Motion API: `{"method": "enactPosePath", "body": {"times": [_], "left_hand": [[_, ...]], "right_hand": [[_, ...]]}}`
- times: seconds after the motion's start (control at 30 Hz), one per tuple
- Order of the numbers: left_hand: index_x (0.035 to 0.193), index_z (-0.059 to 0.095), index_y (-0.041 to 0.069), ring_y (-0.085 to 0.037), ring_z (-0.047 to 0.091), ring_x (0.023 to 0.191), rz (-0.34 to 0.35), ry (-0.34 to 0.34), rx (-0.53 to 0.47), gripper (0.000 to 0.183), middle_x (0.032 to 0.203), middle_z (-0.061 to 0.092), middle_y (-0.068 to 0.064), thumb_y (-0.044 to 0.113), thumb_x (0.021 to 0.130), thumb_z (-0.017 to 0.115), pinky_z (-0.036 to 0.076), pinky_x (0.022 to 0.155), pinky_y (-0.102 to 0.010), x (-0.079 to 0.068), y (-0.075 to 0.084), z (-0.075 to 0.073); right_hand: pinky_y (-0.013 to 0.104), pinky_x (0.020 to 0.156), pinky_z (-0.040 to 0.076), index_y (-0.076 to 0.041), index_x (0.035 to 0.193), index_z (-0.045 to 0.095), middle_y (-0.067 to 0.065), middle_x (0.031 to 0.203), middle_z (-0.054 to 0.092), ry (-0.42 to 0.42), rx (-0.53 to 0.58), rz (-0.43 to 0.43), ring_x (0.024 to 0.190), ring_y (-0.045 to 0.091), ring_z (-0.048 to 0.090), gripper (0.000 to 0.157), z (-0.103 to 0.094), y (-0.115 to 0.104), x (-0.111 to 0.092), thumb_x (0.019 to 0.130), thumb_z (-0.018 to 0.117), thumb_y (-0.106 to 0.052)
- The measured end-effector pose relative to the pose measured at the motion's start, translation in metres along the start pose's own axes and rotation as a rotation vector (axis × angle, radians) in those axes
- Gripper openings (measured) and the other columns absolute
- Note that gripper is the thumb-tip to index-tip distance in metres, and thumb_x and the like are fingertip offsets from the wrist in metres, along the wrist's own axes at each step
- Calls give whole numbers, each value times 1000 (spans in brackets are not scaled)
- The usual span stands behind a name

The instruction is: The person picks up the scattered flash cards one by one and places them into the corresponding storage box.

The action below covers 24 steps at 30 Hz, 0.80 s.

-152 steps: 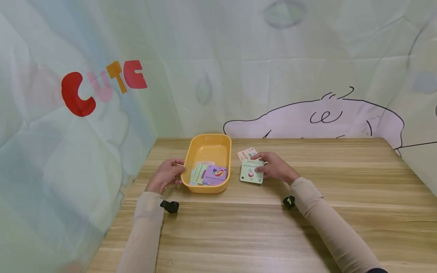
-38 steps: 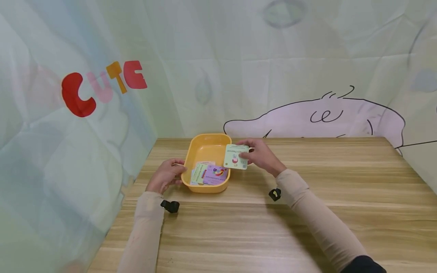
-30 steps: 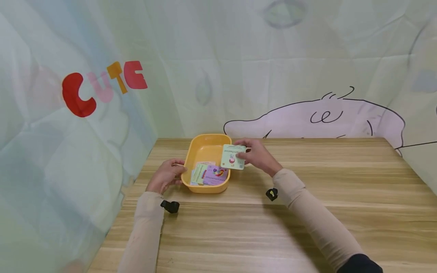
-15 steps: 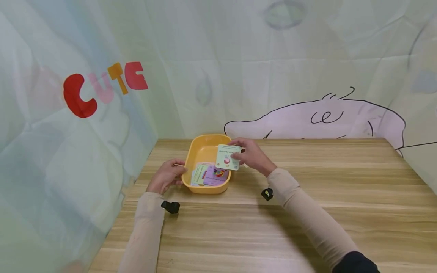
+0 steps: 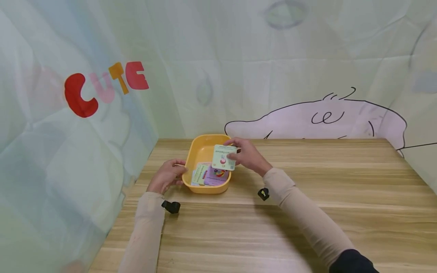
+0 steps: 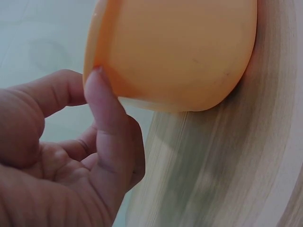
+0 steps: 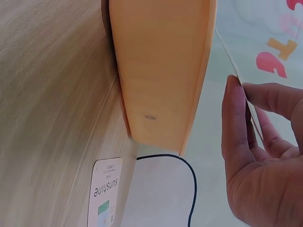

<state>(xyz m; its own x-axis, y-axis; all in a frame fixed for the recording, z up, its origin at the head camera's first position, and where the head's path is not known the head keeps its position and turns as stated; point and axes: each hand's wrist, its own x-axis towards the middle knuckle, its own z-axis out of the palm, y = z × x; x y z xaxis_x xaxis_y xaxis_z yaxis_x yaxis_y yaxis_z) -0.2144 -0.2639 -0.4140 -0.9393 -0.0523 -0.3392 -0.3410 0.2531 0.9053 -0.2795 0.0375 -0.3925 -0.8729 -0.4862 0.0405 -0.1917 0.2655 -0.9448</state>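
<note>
My left hand (image 5: 167,176) pinches the left rim of a yellow plastic tray (image 5: 199,149), thumb and forefinger at the edge in the left wrist view. Inside the tray, toward its near end, lie several square cards, with a purple card (image 5: 217,179) and a pale green card (image 5: 200,172) among them. Over the tray's right side, my right hand (image 5: 250,157) pinches a light green card (image 5: 220,153) with a pink picture. The right wrist view shows that held card edge-on between thumb and fingers, above the rim.
A pale "sunshine" card (image 7: 105,189) lies on the table beside the tray, hidden behind my right hand in the head view. The wooden table (image 5: 307,182) meets a printed fabric backdrop (image 5: 191,76) at its back and left.
My right hand has lifted the light green card off the table near the sunshine card and carried it left over the tray. The left hand stays at the rim.
</note>
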Motion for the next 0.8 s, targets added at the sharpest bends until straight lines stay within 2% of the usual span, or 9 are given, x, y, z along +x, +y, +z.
{"method": "enactPosePath", "body": {"times": [0.3, 0.47, 0.6, 0.73, 0.8], "left_hand": [[138, 50, 1, -16, 65, 83, -7, 23, 2, 41, 121, 63, -18, 14, 100, 61, 59, 65, -29, 1, 0, 1], [138, 50, 1, -17, 65, 84, 1, 11, 5, 41, 119, 64, -18, 14, 100, 61, 60, 66, -29, -1, 1, 0], [138, 49, -3, -20, 66, 87, 1, -9, 10, 41, 120, 63, -23, 11, 100, 59, 60, 68, -31, -11, 10, 2], [138, 49, -2, -21, 65, 88, 2, -3, 16, 41, 121, 62, -23, 11, 100, 59, 60, 68, -31, -10, 9, 3], [137, 50, -1, -20, 65, 87, 6, 5, 14, 42, 120, 63, -20, 13, 99, 60, 60, 67, -31, -5, 4, 2]], "right_hand": [[36, 72, 62, -12, 127, 63, 11, 123, 62, 9, -21, -12, 98, 28, 66, 37, 8, -3, 5, 93, 70, 0], [34, 70, 62, -14, 127, 64, 11, 121, 62, 7, -40, -6, 95, 26, 66, 36, 13, -3, 8, 93, 71, -3], [33, 68, 61, -14, 128, 63, 10, 118, 63, 9, -75, -23, 91, 25, 66, 37, 17, -2, 10, 93, 71, -3], [39, 69, 61, -13, 127, 63, 11, 116, 63, 17, -95, -41, 88, 25, 66, 37, 19, -2, 11, 93, 71, -2], [41, 70, 61, -12, 127, 63, 11, 115, 63, 19, -99, -44, 87, 24, 65, 36, 20, -2, 12, 93, 71, -2]]}}
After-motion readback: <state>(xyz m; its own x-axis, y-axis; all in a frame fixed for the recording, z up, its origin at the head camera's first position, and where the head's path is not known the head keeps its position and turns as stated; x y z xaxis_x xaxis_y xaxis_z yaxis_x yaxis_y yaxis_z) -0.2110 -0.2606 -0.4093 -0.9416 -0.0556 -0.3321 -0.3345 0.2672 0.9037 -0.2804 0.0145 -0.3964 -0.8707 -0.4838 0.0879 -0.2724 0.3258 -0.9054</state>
